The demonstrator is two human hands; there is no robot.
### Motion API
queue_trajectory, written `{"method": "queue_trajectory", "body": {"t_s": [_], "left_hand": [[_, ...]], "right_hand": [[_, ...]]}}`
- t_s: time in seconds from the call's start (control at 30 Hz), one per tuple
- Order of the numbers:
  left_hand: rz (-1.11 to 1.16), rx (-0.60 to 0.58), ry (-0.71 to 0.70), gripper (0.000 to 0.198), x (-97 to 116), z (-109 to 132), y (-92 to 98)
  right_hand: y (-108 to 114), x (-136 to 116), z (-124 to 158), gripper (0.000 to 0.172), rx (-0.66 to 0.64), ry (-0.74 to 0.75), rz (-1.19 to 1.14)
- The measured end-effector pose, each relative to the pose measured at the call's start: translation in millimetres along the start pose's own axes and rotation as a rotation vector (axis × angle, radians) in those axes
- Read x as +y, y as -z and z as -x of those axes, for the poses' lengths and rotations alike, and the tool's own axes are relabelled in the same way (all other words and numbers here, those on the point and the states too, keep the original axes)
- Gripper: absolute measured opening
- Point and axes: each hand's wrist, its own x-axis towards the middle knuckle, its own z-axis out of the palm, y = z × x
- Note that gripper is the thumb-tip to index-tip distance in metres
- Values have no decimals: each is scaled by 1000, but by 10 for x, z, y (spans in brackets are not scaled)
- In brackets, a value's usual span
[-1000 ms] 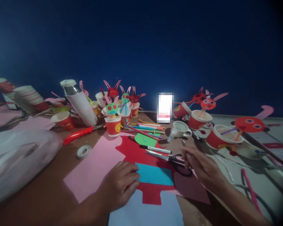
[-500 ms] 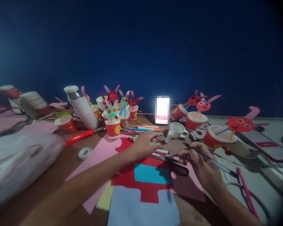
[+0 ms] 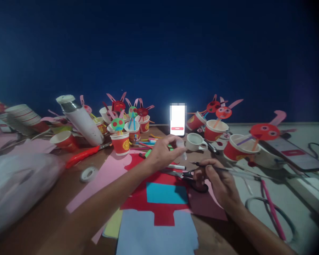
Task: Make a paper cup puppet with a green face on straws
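My left hand [image 3: 163, 152] reaches over the paper, thumb and forefinger closed around a small translucent tube [image 3: 181, 144] just left of the white cup [image 3: 195, 142]. Its exact kind is not clear. My right hand [image 3: 215, 180] grips a slim dark-tipped pen [image 3: 225, 170], its tip pointing left. Black-handled scissors [image 3: 200, 186] lie partly behind the right fingers. Beneath both hands are red paper [image 3: 164, 216], a blue paper rectangle [image 3: 167, 193] and pink paper [image 3: 95, 187]. A white-barrelled marker [image 3: 177, 166] rests near the left hand.
Red paper cups [image 3: 120, 144] with paper rabbit heads stand at the back left and right. A lit phone [image 3: 177, 120] stands upright at the back. A white flask [image 3: 81, 120], red-handled knife [image 3: 82, 156], tape roll [image 3: 88, 174] and plastic bag [image 3: 21, 191] are left.
My left hand has moved forward to the translucent tube and closed its fingers around it. My right hand still holds the pen. The whole view has shifted slightly.
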Motion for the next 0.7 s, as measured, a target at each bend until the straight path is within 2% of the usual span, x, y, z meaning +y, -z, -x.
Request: {"method": "queue_trajectory", "body": {"t_s": [0.07, 0.13, 0.17, 0.27, 0.43, 0.7], "left_hand": [[32, 13, 41, 14, 74, 326, 228], [20, -51, 37, 11, 76, 669, 398], [37, -104, 20, 12, 51, 824, 452], [115, -195, 117, 16, -90, 1146, 493], [116, -155, 116, 17, -301, 1253, 426], [66, -187, 66, 18, -381, 1276, 429]], "right_hand": [[-18, -13, 16, 24, 18, 3, 8], [-52, -41, 31, 27, 41, 0, 61], [-74, -53, 36, 29, 46, 3, 89], [-141, -55, 45, 31, 20, 11, 130], [-187, 63, 58, 31, -23, -8, 138], [-206, 125, 71, 34, -77, -40, 220]]}}
